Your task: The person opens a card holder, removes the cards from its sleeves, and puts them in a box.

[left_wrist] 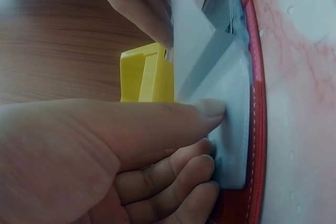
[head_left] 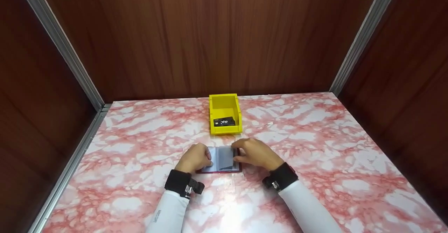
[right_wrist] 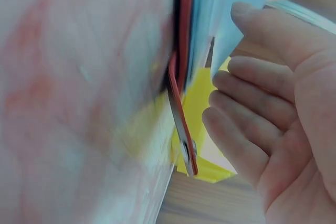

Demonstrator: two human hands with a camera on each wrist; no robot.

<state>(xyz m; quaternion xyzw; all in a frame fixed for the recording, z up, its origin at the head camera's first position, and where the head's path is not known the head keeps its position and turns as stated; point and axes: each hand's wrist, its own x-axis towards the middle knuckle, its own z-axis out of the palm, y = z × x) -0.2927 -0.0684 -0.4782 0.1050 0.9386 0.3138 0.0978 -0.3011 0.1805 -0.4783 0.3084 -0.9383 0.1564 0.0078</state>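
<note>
A red card holder [head_left: 224, 172] lies open on the table, its clear plastic sleeves [head_left: 225, 156] spread to both sides. My left hand [head_left: 194, 158] grips its left half: the thumb [left_wrist: 210, 109] presses on a sleeve and the other fingers curl at the edge. On the other side, my right hand [head_left: 257, 153] holds a raised sleeve [right_wrist: 231, 22] near its outer edge, thumb and fingertips against the plastic. This sleeve stands tilted up from the pages beneath. A strap with a metal snap [right_wrist: 185, 150] sticks out from the cover in the right wrist view.
Just beyond the card holder stands a yellow bin [head_left: 225, 129], with black cards [head_left: 224, 121] marked "Vip" lying inside. The table [head_left: 133, 177] has a red and white marbled top. Brown wood-look panels [head_left: 217, 37] with metal posts enclose its back and sides.
</note>
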